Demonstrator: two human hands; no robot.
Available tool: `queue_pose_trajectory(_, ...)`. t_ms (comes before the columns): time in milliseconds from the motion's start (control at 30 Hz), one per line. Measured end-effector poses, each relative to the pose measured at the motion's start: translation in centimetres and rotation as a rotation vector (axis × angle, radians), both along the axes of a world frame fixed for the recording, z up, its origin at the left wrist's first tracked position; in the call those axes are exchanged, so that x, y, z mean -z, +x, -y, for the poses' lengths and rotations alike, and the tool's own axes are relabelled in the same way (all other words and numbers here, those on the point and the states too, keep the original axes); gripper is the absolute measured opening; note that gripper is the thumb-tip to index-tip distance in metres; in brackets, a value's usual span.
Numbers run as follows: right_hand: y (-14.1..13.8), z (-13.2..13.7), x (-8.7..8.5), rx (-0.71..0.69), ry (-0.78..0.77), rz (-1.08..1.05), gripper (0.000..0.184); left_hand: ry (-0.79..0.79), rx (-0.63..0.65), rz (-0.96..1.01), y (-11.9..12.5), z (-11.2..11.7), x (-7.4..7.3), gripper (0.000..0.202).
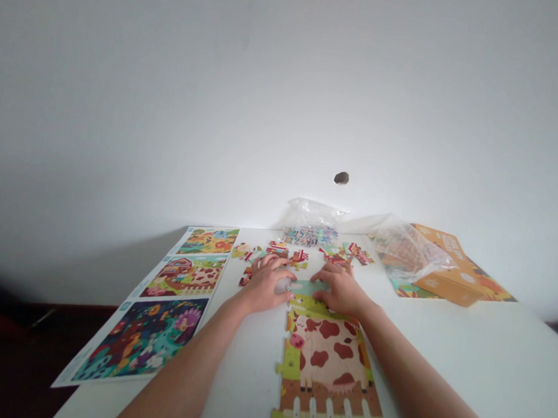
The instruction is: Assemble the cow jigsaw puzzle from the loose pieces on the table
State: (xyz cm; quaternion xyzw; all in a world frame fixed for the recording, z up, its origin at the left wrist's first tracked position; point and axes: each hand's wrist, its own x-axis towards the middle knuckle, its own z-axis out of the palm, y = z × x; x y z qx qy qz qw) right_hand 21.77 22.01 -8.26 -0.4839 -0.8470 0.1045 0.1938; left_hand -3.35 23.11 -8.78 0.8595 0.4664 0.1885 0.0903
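Note:
A partly joined jigsaw puzzle (330,359) lies flat in front of me, with a spotted cow above a white fence. Its left edge shows knobs. At its far left corner is my left hand (270,285), fingers spread, thumb and index tip beside the edge. My right hand (340,291) rests on the far right corner, its fingers apart and bent over the top edge. I see no piece held in either hand. Loose puzzle pieces (299,257) with red barn parts lie just beyond my fingers, some partly hidden by them.
A reference sheet (126,345) with three pictures lies along the left table edge. At the back stands a clear bag of pieces (310,230). An orange box (465,286) and another plastic bag (409,253) lie back right, on a colourful sheet. A wall (267,106) rises behind.

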Motion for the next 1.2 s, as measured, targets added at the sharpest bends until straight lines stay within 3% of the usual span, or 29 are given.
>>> queue_pose_trajectory(433,-0.1,0.2,0.0,-0.016,0.02,-0.004,0.025,0.003,0.012,0.018,0.0,-0.1,0.2,0.032)
queue_pose_trajectory(533,0.0,0.0,0.1,0.047,0.044,-0.018,0.015,0.047,-0.121,0.045,-0.1,-0.4,0.8,0.037)
queue_pose_trajectory(600,0.1,-0.3,0.3,0.167,0.081,-0.039,0.012,0.078,-0.23,0.05,-0.2,-0.7,1.1,0.033)
queue_pose_trajectory(800,0.8,-1.0,0.9,0.593,0.102,-0.038,0.034,0.119,-0.285,0.031,-0.3,-0.9,1.2,0.024)
queue_pose_trajectory(900,1.1,-1.3,1.1,0.634,0.025,-0.033,0.037,0.127,-0.357,0.03,-0.4,-1.0,1.1,0.026)
queue_pose_trajectory(1067,1.3,-1.7,1.3,0.643,0.004,-0.059,0.034,0.097,-0.622,0.05,-1.0,-1.5,1.0,0.028)
queue_pose_trajectory(1200,1.4,-2.0,1.9,0.663,0.008,-0.102,0.037,0.061,-0.644,0.03,-1.3,-1.7,1.0,0.027)
